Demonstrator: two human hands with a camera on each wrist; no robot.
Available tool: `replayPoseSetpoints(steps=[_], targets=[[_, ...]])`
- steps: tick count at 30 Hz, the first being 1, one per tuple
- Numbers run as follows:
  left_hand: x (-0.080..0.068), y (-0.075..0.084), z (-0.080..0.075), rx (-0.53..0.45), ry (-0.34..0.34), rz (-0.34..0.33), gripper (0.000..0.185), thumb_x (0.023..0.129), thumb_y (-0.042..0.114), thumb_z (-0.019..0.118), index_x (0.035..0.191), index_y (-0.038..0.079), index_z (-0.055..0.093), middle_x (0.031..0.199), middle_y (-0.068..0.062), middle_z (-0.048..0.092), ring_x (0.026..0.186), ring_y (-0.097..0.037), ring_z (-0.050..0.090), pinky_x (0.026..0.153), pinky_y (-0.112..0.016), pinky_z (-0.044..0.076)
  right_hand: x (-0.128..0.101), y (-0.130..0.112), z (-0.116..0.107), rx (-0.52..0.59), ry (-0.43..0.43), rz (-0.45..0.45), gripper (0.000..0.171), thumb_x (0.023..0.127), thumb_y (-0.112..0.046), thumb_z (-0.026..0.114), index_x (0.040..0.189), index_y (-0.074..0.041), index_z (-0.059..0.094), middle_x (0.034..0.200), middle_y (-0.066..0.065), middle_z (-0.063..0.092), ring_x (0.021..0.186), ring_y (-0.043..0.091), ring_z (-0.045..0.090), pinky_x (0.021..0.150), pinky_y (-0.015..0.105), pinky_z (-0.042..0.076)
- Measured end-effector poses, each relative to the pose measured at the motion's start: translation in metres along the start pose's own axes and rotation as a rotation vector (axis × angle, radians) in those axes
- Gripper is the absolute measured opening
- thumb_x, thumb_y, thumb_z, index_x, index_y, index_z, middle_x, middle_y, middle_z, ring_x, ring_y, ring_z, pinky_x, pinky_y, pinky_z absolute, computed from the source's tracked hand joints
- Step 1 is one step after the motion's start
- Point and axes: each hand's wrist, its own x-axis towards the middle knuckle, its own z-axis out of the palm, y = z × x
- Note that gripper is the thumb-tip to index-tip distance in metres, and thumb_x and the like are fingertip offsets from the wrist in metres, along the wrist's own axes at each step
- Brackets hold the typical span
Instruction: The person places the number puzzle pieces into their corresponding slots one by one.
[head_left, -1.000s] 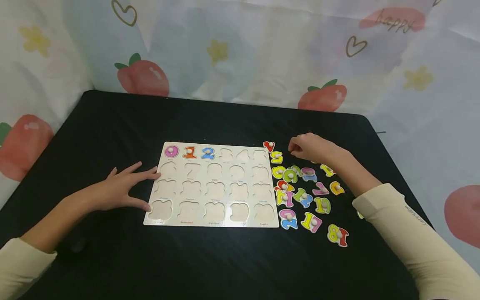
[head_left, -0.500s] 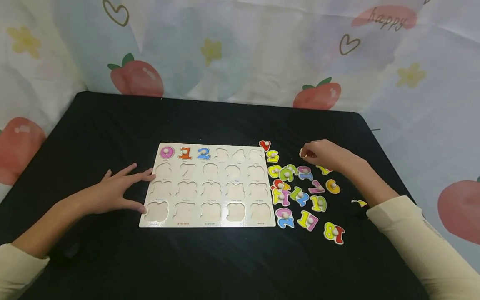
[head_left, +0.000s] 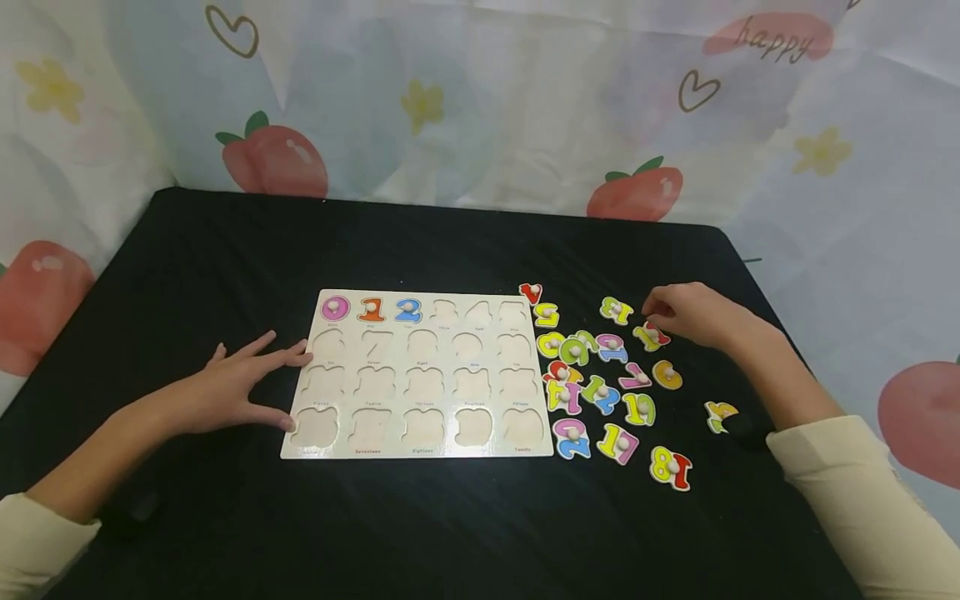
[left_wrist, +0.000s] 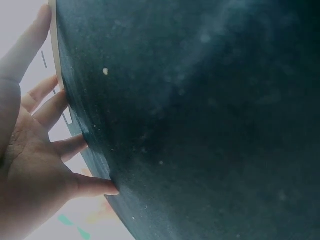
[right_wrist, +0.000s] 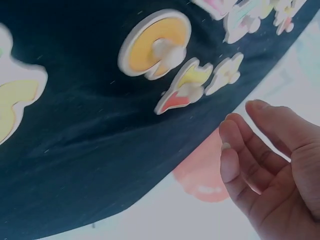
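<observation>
Number pieces (head_left: pixel 600 383) scattered right of puzzle board (head_left: pixel 420 375) on black table (head_left: pixel 450 242), toward its right edge. Right hand (head_left: pixel 693 312) loosely curled over yellow-red piece (head_left: pixel 651 335), nothing pinched; contact hidden beneath fingers. Left hand (head_left: pixel 240 383) flat, fingers spread, touching board's left edge. Wrist views blurred, washed out.

head: bright, even, soft shadows | wrists: hazy, washed-out glare, blurred close up

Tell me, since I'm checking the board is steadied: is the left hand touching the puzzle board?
Touching. In the head view, left hand fingertips meet the puzzle board edge.
</observation>
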Motion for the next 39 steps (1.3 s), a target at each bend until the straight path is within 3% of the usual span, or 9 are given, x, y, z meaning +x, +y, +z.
replayPoseSetpoints(steps=[9,16,27,32,39], targets=[[-0.002,-0.003,0.002,-0.024,0.009,0.026,0.093,0.065,0.063,0.072,0.141,0.017,0.041,0.151,-0.015,0.026,0.138,-0.046,0.005,0.091,-0.078,-0.004,-0.009,0.018,0.004,-0.022,0.021,0.017,0.015,0.09,-0.002,0.059,0.102,0.005,0.063,0.088,0.006,0.062,0.075,0.019,0.055,0.071,0.042,0.05],[-0.003,-0.004,0.002,-0.043,0.007,0.025,0.093,0.066,0.064,0.071,0.14,0.017,0.041,0.152,-0.014,0.025,0.138,-0.045,0.004,0.091,-0.078,-0.006,-0.003,0.017,0.008,-0.011,0.031,-0.022,0.012,0.09,-0.002,0.059,0.099,0.003,0.064,0.083,0.003,0.062,0.072,0.016,0.055,0.068,0.038,0.05],[-0.001,-0.003,0.001,-0.028,0.007,0.015,0.094,0.066,0.061,0.073,0.141,0.017,0.041,0.152,-0.014,0.025,0.138,-0.045,0.003,0.092,-0.077,-0.006,-0.003,0.016,0.01,0.012,0.017,-0.008,0.011,0.09,-0.002,0.06,0.099,0.003,0.064,0.083,0.003,0.062,0.072,0.016,0.056,0.068,0.038,0.05],[0.0,-0.002,0.001,-0.018,-0.001,0.01,0.093,0.066,0.061,0.072,0.142,0.017,0.04,0.152,-0.015,0.024,0.138,-0.046,0.003,0.091,-0.077,-0.005,0.002,0.007,0.016,0.038,0.01,-0.027,0.013,0.088,-0.002,0.062,0.1,0.003,0.064,0.084,0.004,0.062,0.071,0.016,0.055,0.067,0.036,0.051],[-0.001,-0.003,0.001,-0.032,0.004,0.022,0.093,0.066,0.062,0.072,0.142,0.017,0.04,0.152,-0.014,0.024,0.138,-0.045,0.003,0.091,-0.077,-0.005,0.014,-0.018,0.023,0.071,-0.02,-0.132,0.02,0.087,-0.003,0.065,0.107,0.0,0.064,0.086,0.0,0.063,0.076,0.014,0.057,0.071,0.035,0.052]])
